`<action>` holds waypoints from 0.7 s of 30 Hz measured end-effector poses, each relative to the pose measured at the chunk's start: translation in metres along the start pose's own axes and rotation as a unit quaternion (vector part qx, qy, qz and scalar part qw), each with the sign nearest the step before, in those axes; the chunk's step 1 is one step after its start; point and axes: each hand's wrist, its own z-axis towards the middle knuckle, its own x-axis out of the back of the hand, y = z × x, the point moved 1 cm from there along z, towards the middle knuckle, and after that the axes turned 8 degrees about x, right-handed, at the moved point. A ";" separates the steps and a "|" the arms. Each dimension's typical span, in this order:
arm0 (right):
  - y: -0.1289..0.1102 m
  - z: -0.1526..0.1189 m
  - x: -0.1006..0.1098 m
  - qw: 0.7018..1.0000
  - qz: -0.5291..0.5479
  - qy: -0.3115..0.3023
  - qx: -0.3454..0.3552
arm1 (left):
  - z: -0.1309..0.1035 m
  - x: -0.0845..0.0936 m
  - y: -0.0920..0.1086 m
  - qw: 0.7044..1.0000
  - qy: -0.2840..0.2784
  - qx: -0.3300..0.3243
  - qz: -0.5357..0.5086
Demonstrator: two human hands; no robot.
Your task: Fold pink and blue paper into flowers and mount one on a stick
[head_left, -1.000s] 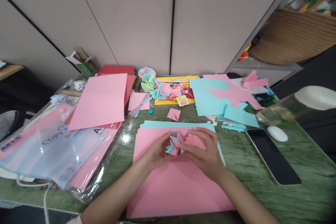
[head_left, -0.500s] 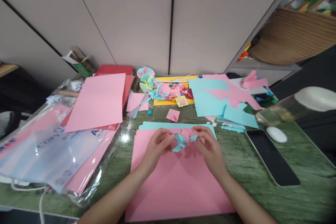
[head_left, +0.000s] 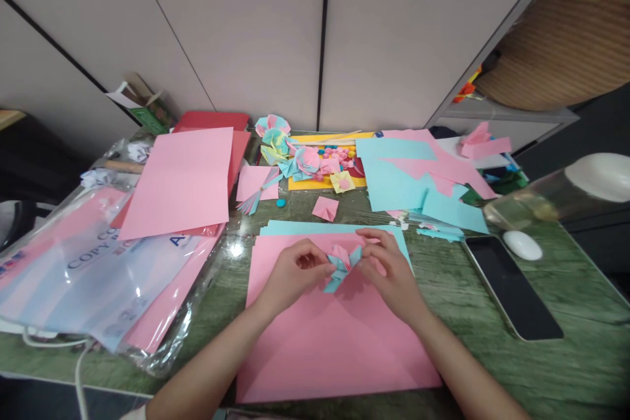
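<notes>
A small folded paper piece [head_left: 343,264], pink in the middle with light blue flaps, is held just above a large pink sheet [head_left: 335,354]. My left hand [head_left: 301,269] pinches its left side between thumb and fingers. On the right side, my right hand [head_left: 386,269] grips a blue flap with thumb and index finger. Light blue sheets [head_left: 295,228] show under the far edge of the pink one. Beyond them lies a small pink folded square [head_left: 325,209].
Folded paper flowers [head_left: 308,161] and a yellow tray [head_left: 302,184] of small coloured pieces stand at the back. Pink sheets and a plastic paper bag [head_left: 123,275] lie left. Right are blue cut sheets [head_left: 388,177], a phone [head_left: 514,289], a white oval object [head_left: 522,245] and a clear bottle [head_left: 531,200].
The folded piece has turned slightly, and its flaps now stand more upright. My left hand's fingers have closed in on its left side. The whole view has shifted a little.
</notes>
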 end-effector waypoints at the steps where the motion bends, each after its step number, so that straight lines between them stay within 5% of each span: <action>1: 0.000 0.000 0.000 1.000 -0.011 0.001 0.005 | 0.000 0.000 0.000 1.000 -0.007 -0.001 0.008; 21: 0.003 -0.001 -0.005 1.000 0.015 -0.001 -0.016 | 0.001 0.001 0.002 0.996 -0.062 0.055 -0.017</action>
